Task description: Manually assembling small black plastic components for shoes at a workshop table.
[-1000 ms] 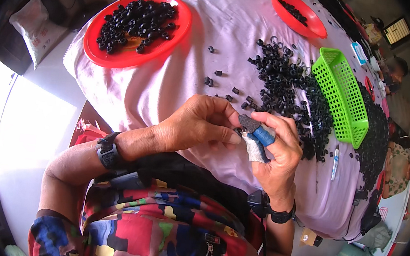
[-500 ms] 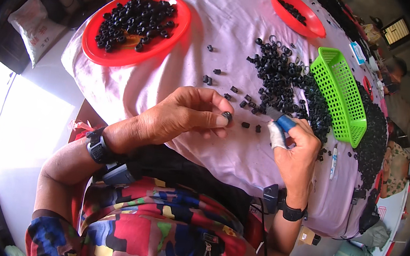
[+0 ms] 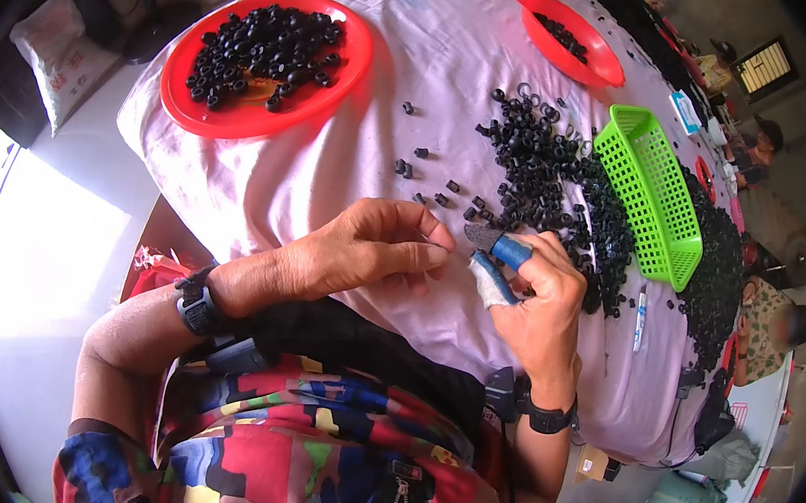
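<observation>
My left hand (image 3: 378, 251) hangs over the near part of the cloth with thumb and forefinger pinched together; whatever sits between the tips is hidden. Close to its right, my right hand (image 3: 540, 300) is closed on a small, flat, grey blade-like tool (image 3: 480, 236) pointing toward the left fingertips. Blue tape wraps the right forefinger and thumb, with white wrapping on the thumb too. Just beyond both hands lie several loose small black rubber-looking parts (image 3: 442, 200), beside a large heap of black ring-shaped parts (image 3: 539, 173).
A red plate (image 3: 179, 95) piled with black parts stands far left. Another red dish (image 3: 601, 68) is at the back. A green basket (image 3: 651, 201) sits right of the heap, near a white-and-blue pen (image 3: 640, 321). People sit along the far right of the pink cloth (image 3: 303, 177).
My right hand has moved left, bringing the grey tool close to the left fingertips. The black ring-shaped part seen earlier in my left pinch no longer shows. The view has shifted slightly.
</observation>
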Demonstrator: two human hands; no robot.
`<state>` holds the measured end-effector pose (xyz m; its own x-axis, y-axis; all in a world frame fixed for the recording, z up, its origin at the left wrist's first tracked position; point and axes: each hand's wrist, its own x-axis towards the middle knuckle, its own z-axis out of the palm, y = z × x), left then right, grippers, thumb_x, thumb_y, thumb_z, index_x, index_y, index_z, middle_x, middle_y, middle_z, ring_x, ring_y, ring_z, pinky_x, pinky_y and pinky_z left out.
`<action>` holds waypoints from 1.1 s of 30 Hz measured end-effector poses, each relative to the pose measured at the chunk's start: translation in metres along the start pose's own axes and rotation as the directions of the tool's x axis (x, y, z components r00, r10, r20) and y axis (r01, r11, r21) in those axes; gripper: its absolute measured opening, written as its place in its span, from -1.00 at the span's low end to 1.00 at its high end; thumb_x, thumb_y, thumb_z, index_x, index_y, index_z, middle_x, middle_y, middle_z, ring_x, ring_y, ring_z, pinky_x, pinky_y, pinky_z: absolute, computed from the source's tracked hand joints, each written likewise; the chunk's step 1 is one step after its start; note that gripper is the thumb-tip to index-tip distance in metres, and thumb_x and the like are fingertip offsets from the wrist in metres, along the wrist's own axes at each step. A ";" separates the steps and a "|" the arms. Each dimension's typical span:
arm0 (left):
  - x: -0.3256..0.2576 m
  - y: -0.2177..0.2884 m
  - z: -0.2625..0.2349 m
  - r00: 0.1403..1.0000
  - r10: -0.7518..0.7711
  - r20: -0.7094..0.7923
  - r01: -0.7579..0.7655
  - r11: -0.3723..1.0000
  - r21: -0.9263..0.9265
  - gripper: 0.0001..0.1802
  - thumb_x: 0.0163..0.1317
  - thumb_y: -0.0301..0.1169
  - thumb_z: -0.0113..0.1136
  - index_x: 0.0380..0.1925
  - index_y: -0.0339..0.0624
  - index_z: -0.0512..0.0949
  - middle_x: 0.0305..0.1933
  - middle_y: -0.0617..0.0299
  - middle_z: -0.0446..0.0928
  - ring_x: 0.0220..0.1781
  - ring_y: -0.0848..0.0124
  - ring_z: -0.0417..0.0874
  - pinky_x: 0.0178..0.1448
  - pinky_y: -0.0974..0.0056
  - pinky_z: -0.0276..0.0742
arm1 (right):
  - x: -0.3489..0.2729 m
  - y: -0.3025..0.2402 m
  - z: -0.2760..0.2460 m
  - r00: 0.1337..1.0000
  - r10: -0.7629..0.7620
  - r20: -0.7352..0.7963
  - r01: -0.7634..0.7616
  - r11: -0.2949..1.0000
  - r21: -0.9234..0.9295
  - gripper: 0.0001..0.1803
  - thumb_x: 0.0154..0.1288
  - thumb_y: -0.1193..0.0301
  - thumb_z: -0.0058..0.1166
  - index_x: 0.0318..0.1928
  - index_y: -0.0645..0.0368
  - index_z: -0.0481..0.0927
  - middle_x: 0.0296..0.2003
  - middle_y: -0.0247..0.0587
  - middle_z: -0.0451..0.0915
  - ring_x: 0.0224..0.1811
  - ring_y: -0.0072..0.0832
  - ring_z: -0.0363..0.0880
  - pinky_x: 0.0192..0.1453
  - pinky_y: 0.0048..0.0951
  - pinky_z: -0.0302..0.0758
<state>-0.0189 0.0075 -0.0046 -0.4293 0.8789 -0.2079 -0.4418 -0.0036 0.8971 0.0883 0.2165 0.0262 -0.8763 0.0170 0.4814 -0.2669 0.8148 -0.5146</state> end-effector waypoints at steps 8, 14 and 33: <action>-0.002 -0.003 0.007 0.998 0.035 0.048 -0.039 0.996 0.082 -0.73 0.44 -0.17 0.32 -0.14 -0.16 0.63 -0.31 0.44 0.62 -0.33 0.69 0.58 -0.28 0.51 0.48 | -0.005 -0.023 0.005 0.984 -0.179 -0.021 0.178 0.983 -0.052 -0.64 -0.01 0.64 0.37 -0.12 0.23 0.71 -0.31 -0.18 0.67 -0.28 -0.16 0.61 -0.22 -0.23 0.59; -0.002 0.001 0.005 0.998 -0.037 0.053 0.035 0.999 0.039 -0.78 0.50 -0.22 0.24 -0.14 -0.15 0.64 -0.26 0.37 0.69 -0.36 0.67 0.60 -0.32 0.52 0.43 | -0.011 -0.020 0.002 0.999 -0.050 -0.009 0.051 0.992 0.119 -0.68 0.04 0.63 0.36 -0.12 0.22 0.74 -0.28 -0.24 0.69 -0.31 -0.37 0.60 -0.35 -0.41 0.53; 0.002 -0.005 0.002 0.995 -0.086 0.046 0.092 0.986 -0.142 -0.61 0.55 -0.17 0.12 0.15 -0.22 0.61 -0.10 0.36 0.66 -0.22 0.63 0.58 -0.17 0.50 0.53 | -0.016 0.000 0.004 0.996 -0.055 -0.077 0.061 0.995 0.080 -0.74 0.08 0.61 0.36 -0.17 0.21 0.72 -0.27 -0.20 0.71 -0.30 -0.32 0.63 -0.37 -0.42 0.54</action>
<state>-0.0157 0.0100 -0.0088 -0.3527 0.8971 -0.2661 -0.5865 0.0096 0.8099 0.1008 0.2140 0.0153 -0.8268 0.0164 0.5622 -0.3514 0.7654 -0.5391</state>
